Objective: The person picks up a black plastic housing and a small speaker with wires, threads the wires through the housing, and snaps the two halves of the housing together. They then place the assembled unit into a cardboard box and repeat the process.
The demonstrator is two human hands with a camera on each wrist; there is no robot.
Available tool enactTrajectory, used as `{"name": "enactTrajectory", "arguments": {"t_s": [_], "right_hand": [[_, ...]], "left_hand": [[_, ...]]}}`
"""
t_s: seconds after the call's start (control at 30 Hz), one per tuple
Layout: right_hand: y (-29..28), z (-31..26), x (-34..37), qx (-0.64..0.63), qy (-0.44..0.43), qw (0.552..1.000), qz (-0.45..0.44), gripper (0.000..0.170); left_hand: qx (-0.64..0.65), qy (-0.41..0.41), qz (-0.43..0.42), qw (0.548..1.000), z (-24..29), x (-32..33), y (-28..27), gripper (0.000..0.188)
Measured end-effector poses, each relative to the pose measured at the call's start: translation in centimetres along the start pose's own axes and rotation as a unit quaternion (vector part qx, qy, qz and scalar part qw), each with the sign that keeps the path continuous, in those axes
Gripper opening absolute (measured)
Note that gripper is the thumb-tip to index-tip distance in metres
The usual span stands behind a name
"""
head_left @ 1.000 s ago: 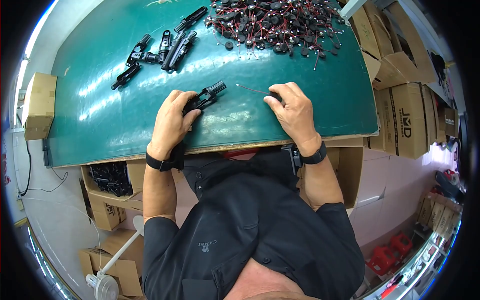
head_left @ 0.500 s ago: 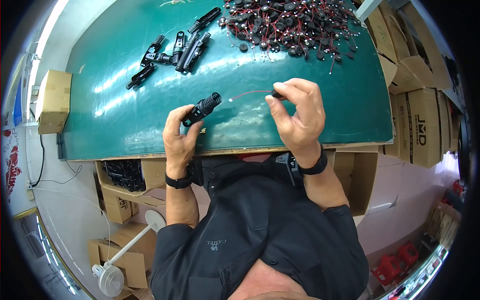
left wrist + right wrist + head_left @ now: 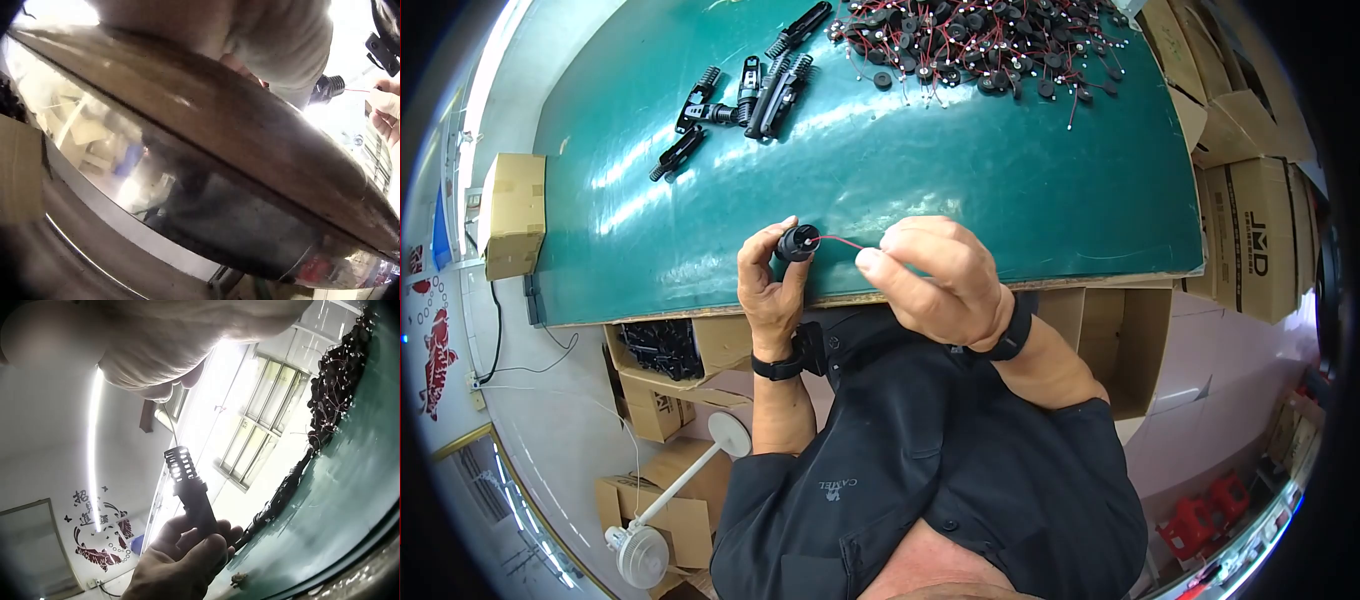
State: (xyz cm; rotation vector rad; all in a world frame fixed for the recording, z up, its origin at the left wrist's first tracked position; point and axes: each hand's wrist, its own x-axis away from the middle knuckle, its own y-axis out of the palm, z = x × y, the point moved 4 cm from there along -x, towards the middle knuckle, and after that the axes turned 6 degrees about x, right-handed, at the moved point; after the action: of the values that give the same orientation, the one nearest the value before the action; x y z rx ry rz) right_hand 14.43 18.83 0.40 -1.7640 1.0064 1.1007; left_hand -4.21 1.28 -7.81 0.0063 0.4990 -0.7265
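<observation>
My left hand (image 3: 768,290) grips a black plastic housing (image 3: 797,243), its round open end turned up toward the head camera. From that end a thin red wire (image 3: 838,239) runs to my right hand (image 3: 945,275), whose thumb and fingertips pinch the wire's other end. The small black disc on that end is hidden by those fingers. In the right wrist view the housing (image 3: 187,469) stands upright with its slotted, cage-like end on top, and the wire drops into it. The left wrist view shows the same ribbed end (image 3: 336,85) beside the right fingers.
Several black housings (image 3: 775,95) lie at the back left of the green table (image 3: 1020,180). A large pile of black discs with red wires (image 3: 980,45) covers the back right. A cardboard box (image 3: 513,215) stands at the left edge; an open carton of black parts (image 3: 660,350) is below.
My left hand has tipped the housing so its open end faces up. My right hand has come left and nearer the body, and the wire's free end now meets the housing's opening.
</observation>
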Motion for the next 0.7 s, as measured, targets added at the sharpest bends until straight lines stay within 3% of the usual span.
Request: {"name": "enactTrajectory", "arguments": {"t_s": [0.7], "right_hand": [[1.6, -0.3, 0.9, -0.047, 0.001, 0.999, -0.013, 0.035]], "left_hand": [[0.002, 0.041, -0.032, 0.999, 0.1, -0.1, 0.1, 0.046]]}}
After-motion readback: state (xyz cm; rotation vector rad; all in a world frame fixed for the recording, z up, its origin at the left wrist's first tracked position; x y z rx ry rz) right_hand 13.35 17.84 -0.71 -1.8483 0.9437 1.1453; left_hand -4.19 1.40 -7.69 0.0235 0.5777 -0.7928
